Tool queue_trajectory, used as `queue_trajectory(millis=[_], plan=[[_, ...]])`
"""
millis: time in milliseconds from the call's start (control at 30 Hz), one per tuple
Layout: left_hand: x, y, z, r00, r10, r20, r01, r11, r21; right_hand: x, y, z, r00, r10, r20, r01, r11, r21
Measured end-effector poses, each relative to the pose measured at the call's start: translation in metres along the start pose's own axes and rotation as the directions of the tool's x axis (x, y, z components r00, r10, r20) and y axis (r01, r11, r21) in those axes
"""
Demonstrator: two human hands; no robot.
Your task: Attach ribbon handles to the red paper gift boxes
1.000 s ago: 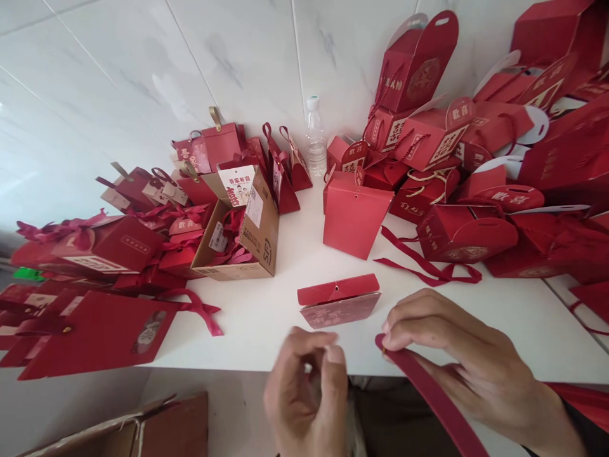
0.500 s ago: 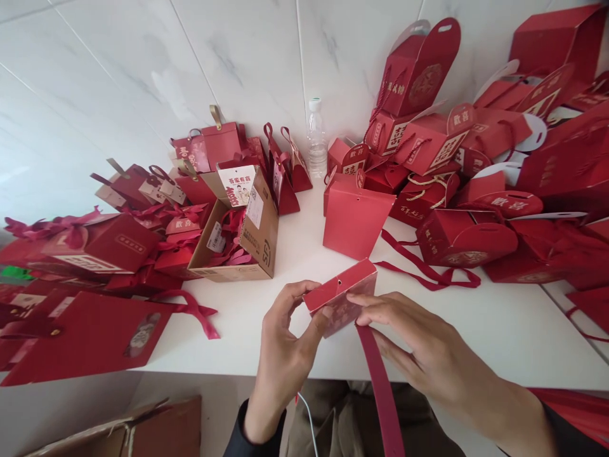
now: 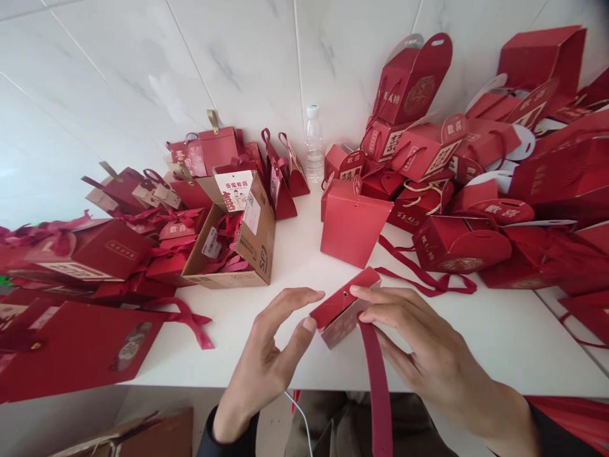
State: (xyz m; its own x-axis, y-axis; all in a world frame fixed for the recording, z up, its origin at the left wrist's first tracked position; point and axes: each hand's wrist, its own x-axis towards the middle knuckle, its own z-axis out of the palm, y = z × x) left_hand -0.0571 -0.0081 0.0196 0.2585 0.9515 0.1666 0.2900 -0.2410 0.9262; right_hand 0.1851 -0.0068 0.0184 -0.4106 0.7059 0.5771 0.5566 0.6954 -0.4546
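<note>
A small flat red gift box (image 3: 339,308) is held tilted just above the white table's (image 3: 304,260) front edge. My left hand (image 3: 266,358) grips its left end with thumb and fingers. My right hand (image 3: 423,349) pinches its right end together with a dark red ribbon (image 3: 377,387), which hangs from the box down toward my lap. A small hole shows in the box's top flap.
An upright red box (image 3: 352,225) stands behind the hands, with loose ribbon (image 3: 423,279) beside it. A brown carton (image 3: 238,238) of ribbons lies centre left. Red gift bags and boxes pile up on the left (image 3: 80,266) and right (image 3: 476,171). A water bottle (image 3: 314,146) stands at the wall.
The flat box, lying on the table a second ago, was picked up in both hands; my right hand brought the ribbon end up to the box, which now tilts more.
</note>
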Motion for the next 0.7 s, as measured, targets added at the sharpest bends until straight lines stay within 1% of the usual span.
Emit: queue_trajectory(millis=[100,167,267,367,433,500,600,633,700], plan=[[0.003,0.000,-0.002,0.999,0.034,0.039,-0.035,0.999,0.009,-0.001,0.000,0.000,1.000,0.000,-0.006,0.000,1.000,0.002],[0.005,-0.002,-0.001,0.999,0.023,0.034,-0.024,1.000,0.010,-0.003,-0.001,0.001,0.999,-0.012,-0.035,0.012,1.000,0.004],[0.007,-0.007,0.001,0.999,0.018,-0.040,-0.018,1.000,0.004,-0.005,-0.001,0.002,0.998,-0.034,-0.052,0.035,0.999,0.015],[0.009,-0.008,0.004,0.991,0.018,-0.130,-0.018,1.000,-0.002,-0.006,0.001,0.005,1.000,-0.012,-0.013,0.012,0.999,0.040],[0.010,-0.007,0.006,0.987,0.004,-0.160,-0.004,1.000,0.002,-0.006,0.003,0.008,1.000,0.005,0.016,-0.006,0.999,0.046],[0.009,-0.004,0.010,0.989,0.000,-0.150,-0.001,1.000,-0.005,-0.005,0.004,0.011,0.999,0.013,0.031,-0.014,0.999,0.047],[0.008,0.003,0.017,0.994,0.011,-0.106,-0.016,0.999,-0.050,-0.003,0.004,0.014,0.998,0.033,0.062,-0.039,0.995,0.093],[0.008,0.005,0.020,0.995,0.000,-0.103,-0.007,0.998,-0.061,-0.003,0.003,0.014,0.997,0.037,0.074,-0.045,0.993,0.113],[0.007,0.009,0.026,0.990,-0.038,-0.132,0.030,0.998,-0.061,-0.002,0.003,0.014,0.996,0.035,0.082,-0.046,0.990,0.137]])
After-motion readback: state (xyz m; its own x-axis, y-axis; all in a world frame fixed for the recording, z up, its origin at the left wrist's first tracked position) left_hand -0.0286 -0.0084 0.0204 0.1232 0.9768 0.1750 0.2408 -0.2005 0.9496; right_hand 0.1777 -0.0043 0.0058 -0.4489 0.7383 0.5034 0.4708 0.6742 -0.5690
